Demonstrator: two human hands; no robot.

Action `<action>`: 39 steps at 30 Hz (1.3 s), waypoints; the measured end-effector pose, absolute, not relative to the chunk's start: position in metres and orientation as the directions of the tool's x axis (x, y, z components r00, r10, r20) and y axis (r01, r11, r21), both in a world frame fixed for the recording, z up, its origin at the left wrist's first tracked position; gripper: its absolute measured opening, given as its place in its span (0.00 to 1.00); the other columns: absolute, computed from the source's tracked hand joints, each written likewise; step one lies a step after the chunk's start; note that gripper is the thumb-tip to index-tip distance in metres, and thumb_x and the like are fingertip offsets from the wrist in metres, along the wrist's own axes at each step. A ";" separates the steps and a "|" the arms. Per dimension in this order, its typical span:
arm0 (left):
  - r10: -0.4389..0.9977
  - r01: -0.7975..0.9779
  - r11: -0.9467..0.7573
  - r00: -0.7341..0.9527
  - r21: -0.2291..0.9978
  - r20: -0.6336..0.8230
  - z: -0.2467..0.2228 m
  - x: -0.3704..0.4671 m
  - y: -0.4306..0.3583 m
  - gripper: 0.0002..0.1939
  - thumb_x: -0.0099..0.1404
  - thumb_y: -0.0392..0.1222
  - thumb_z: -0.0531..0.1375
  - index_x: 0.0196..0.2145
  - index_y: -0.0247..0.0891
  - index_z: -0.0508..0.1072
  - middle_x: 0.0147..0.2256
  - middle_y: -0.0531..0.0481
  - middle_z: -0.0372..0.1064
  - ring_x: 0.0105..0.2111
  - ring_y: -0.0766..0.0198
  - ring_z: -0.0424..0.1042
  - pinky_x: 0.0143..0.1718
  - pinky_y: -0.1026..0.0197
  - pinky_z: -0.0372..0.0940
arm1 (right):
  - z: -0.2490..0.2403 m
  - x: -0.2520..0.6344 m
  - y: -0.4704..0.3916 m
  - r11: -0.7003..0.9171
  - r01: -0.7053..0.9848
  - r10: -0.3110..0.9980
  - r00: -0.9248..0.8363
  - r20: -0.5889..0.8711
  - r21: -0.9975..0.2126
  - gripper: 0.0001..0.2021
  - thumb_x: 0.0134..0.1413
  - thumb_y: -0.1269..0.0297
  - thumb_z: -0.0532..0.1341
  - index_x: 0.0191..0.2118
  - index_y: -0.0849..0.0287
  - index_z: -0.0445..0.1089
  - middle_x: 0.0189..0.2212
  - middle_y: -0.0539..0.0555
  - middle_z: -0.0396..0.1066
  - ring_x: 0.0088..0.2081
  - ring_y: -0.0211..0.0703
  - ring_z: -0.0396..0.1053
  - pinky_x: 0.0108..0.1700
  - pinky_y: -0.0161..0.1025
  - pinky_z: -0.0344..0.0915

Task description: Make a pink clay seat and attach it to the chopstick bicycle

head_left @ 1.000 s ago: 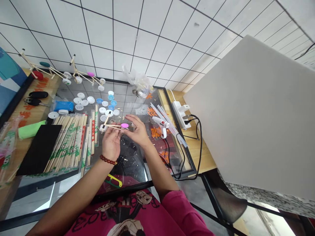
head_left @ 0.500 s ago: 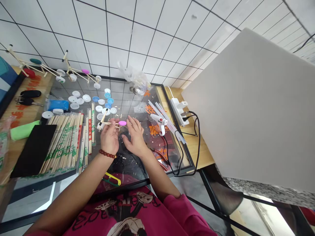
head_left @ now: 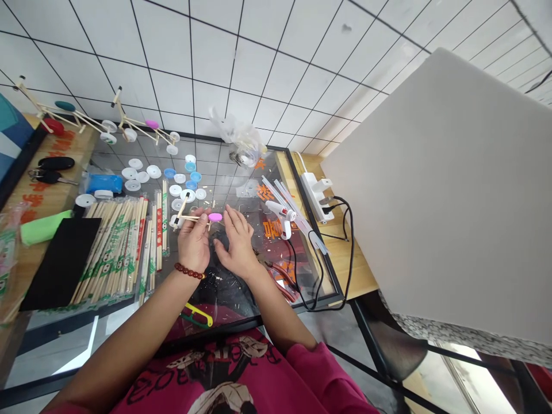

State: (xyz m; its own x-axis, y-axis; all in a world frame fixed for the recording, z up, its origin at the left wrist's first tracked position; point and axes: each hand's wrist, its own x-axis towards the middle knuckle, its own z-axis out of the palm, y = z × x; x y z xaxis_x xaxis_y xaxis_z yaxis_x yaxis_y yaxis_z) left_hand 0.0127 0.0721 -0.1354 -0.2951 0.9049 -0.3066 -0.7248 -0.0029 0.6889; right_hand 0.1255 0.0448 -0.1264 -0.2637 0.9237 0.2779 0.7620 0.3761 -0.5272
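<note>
My left hand (head_left: 194, 248), with a bead bracelet at the wrist, pinches a small model tricycle (head_left: 186, 208) built of chopstick pieces. Its handlebar has black ends, a white bottle cap sits at its front as a wheel, and a pink oval seat (head_left: 214, 217) lies on its frame. Close to the seat's right side is my right hand (head_left: 237, 244), fingers stretched and thumb apart. Whether its fingertips touch the model's rear end, I cannot tell. Part of the frame is hidden behind my left fingers.
Loose bottle caps (head_left: 153, 171) lie beyond my hands. Wrapped chopsticks (head_left: 112, 247) and a black sheet (head_left: 60, 261) are at left. To the right are a glue gun (head_left: 282, 215), glue sticks (head_left: 297, 213), pliers (head_left: 282, 279) and a power strip (head_left: 317, 195). Similar finished models (head_left: 142, 123) stand at the back.
The view has shifted slightly. My left hand keeps its hold on the model tricycle, and my right hand stays beside it with almost no movement.
</note>
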 end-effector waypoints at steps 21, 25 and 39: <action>0.910 -0.714 0.008 -0.286 0.700 -0.302 -0.137 0.011 0.068 0.16 0.54 0.42 0.72 0.39 0.38 0.76 0.40 0.47 0.79 0.43 0.61 0.76 0.52 0.57 0.65 | -0.127 0.124 0.042 0.391 0.770 0.915 -0.268 0.301 -0.504 0.37 0.55 0.64 0.57 0.70 0.57 0.49 0.70 0.61 0.52 0.69 0.57 0.50 0.63 0.57 0.50; 0.904 -0.711 -0.006 -0.304 0.703 -0.300 -0.137 0.012 0.068 0.15 0.53 0.41 0.73 0.37 0.37 0.76 0.38 0.47 0.79 0.42 0.63 0.76 0.52 0.58 0.65 | -0.127 0.124 0.042 0.369 0.782 0.922 -0.241 0.302 -0.503 0.37 0.55 0.63 0.56 0.70 0.57 0.49 0.70 0.61 0.51 0.69 0.57 0.50 0.63 0.56 0.50; 0.891 -0.731 -0.009 -0.315 0.682 -0.326 -0.135 0.009 0.067 0.14 0.54 0.41 0.72 0.38 0.37 0.77 0.39 0.45 0.80 0.41 0.62 0.77 0.49 0.58 0.67 | -0.124 0.126 0.050 0.339 0.720 0.928 -0.151 0.340 -0.605 0.28 0.62 0.60 0.56 0.66 0.55 0.58 0.67 0.59 0.59 0.66 0.52 0.57 0.63 0.52 0.53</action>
State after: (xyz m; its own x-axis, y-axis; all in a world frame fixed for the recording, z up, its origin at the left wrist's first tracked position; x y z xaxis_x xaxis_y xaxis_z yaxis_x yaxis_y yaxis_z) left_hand 0.0094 0.0671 -0.1346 -0.3150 0.8913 -0.3261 -0.7315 -0.0091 0.6818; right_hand 0.1264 0.0500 -0.1242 -0.1513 0.9282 0.3399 0.7205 0.3389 -0.6050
